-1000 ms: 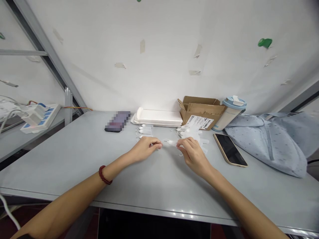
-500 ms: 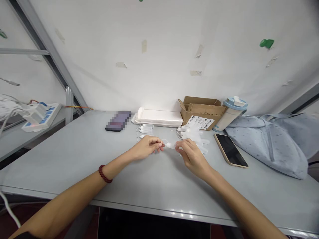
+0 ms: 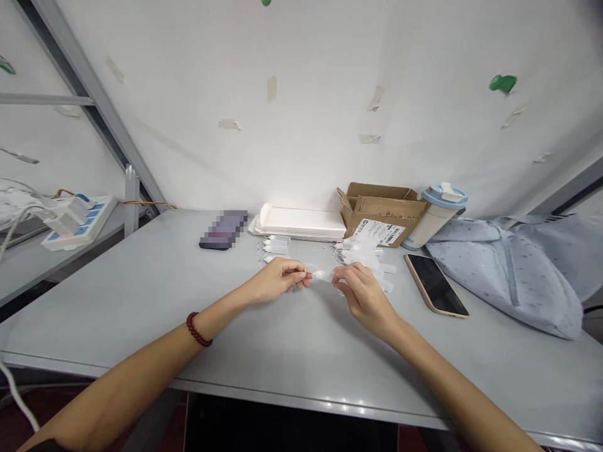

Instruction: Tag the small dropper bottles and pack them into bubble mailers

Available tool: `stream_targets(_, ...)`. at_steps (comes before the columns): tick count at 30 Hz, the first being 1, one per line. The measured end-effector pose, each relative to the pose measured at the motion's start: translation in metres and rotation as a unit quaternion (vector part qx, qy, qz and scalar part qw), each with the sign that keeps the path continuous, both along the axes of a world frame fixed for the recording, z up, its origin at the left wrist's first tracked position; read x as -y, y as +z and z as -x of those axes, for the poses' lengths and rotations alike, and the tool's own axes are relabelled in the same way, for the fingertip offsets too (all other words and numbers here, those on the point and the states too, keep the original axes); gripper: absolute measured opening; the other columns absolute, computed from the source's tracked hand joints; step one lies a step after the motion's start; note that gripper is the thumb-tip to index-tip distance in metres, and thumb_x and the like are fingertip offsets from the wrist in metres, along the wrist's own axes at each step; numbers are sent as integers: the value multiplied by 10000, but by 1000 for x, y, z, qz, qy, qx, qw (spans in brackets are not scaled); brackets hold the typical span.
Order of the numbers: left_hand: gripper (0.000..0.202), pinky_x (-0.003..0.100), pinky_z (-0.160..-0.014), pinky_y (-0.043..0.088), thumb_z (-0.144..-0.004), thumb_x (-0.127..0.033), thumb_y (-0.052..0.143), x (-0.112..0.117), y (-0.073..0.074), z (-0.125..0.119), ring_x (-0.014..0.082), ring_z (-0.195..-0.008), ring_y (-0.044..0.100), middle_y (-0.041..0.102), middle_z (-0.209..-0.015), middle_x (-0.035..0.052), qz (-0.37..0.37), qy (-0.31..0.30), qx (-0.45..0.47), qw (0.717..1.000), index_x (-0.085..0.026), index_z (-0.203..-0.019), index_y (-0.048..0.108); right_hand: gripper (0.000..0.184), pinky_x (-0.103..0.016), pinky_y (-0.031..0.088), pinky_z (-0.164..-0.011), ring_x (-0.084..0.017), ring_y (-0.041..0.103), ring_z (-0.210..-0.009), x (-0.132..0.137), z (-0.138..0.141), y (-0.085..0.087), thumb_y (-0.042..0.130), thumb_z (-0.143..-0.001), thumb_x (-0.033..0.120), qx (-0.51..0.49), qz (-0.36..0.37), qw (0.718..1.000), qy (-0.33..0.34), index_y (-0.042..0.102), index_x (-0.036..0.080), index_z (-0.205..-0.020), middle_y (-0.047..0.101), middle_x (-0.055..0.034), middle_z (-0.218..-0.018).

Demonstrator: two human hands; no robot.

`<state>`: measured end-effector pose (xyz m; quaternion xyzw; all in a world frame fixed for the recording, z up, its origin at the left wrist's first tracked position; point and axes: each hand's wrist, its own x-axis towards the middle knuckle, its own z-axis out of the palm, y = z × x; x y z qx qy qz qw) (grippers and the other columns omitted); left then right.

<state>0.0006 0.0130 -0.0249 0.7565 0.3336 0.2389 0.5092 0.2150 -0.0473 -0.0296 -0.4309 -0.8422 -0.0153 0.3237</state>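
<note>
Both my hands meet over the middle of the grey table. My left hand, a red bead bracelet on its wrist, pinches the left end of a small white plastic piece. My right hand pinches the right end of the same piece. Behind my right hand lies a loose pile of similar white pieces. A few more white pieces lie in a row behind my left hand.
At the back stand a white tray stack, an open cardboard box and a lidded cup. A phone lies face up at the right beside a blue cloth bag. A dark device lies back left. A power strip sits far left.
My hands have come closer together; the left hand's fingers now reach the white piece that the right hand held.
</note>
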Motion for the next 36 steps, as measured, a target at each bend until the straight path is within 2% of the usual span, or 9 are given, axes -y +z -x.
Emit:
stream_targets(14,272,264,-671,454,-854,-340,471,0,-1,0,130,-707,582,664,-862,71,-16,-8,-9,1000,-124,-877,635,203,-310,391,-669,-178,499,-770,1,0,-1,371,-850,31,9,24,1000,-3,465,211,-844,607,-47,-831)
stream_targets(20,237,266,-700,455,-854,-279,449,5,-4,-2,142,-731,596,671,-839,69,-31,5,-40,999,-125,-828,626,223,-297,429,-639,-174,467,-743,1,2,-5,354,-833,5,-7,19,999,32,455,204,-829,585,-53,-792)
stream_targets(25,224,262,-667,448,-839,-232,441,9,-8,-6,152,-711,594,680,-785,67,-51,4,-65,997,-126,-791,633,254,-276,429,-591,-175,460,-723,1,4,-11,360,-795,-31,1,12,999,40,458,201,-835,570,-48,-756)
stream_targets(31,253,244,-627,423,-829,-213,427,11,-9,-7,148,-689,585,677,-748,58,-65,9,-80,995,-132,-722,641,302,-273,434,-609,-179,479,-737,4,8,-23,365,-763,-64,26,16,999,40,488,194,-864,575,-54,-771)
stream_targets(36,271,233,-568,383,-824,-215,417,13,-9,-6,135,-628,549,667,-723,50,-72,8,-93,993,-131,-702,644,305,-272,433,-607,-181,481,-731,5,9,-26,368,-755,-71,30,15,999,35,491,191,-853,578,-53,-763)
